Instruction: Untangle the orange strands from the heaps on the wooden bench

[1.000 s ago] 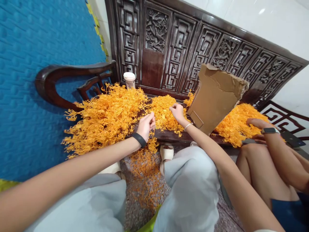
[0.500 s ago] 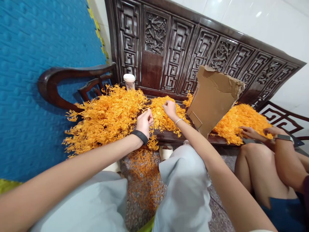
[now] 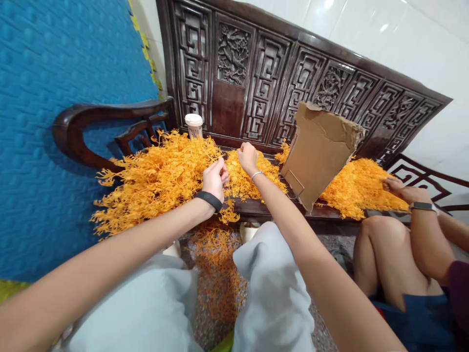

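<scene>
- Orange sprigs (image 3: 161,178) lie heaped on the worktop (image 3: 256,208), some spilled to the floor.
- Your left hand (image 3: 214,177) has its fingers curled tight around a sprig.
- Your right hand (image 3: 248,156) presses bunched fingers into the middle pile.

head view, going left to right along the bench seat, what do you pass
curved dark wooden armrest → big pile of orange plastic sprigs → left hand → right hand → torn brown cardboard sheet → another person's hand with a wristwatch
</scene>
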Motion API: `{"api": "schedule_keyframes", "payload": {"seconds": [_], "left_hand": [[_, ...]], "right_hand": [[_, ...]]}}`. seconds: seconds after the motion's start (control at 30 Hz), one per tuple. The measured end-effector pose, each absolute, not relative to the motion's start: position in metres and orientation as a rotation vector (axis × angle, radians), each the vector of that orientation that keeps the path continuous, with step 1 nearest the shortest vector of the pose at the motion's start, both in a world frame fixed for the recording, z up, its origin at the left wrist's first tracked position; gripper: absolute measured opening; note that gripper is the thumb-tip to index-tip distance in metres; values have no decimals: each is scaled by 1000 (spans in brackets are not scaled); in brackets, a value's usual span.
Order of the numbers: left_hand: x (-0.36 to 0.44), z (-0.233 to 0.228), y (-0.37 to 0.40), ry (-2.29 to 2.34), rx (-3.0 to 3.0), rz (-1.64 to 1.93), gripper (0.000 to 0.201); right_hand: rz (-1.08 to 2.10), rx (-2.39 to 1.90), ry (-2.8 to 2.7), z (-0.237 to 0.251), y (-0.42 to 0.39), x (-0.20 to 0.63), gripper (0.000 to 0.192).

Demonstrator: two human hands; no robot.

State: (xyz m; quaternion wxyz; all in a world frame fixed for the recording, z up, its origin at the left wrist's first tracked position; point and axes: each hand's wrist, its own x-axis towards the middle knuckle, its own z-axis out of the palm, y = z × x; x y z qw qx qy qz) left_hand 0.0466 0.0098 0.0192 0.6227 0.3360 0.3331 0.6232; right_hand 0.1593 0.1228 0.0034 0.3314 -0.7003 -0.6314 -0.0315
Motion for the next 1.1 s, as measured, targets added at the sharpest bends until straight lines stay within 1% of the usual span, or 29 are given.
{"api": "schedule_keyframes", "payload": {"seconds": [0.33, 0.8, 0.87, 0.97, 1.03, 1.1], "left_hand": [[33, 28, 15, 816, 727, 1470, 38], [44, 29, 19, 810, 648, 1578, 37], [44, 32, 10, 872, 615, 1525, 38], [46, 35, -16, 911, 686, 1397, 37], [49, 33, -33, 842, 806, 1314, 36], [51, 24, -45, 815, 859, 1219, 35]], "right_hand": [[-107, -1699, -1651, 4, 133, 146, 13], [-56, -1728, -1560, 0, 151, 141, 16], [-50, -1742, -1499, -2, 154, 152, 17], [37, -1863, -1234, -5, 157, 187, 19], [116, -1883, -1100, -8, 161, 212, 14], [166, -1765, -1155, -10, 166, 231, 9]]}}
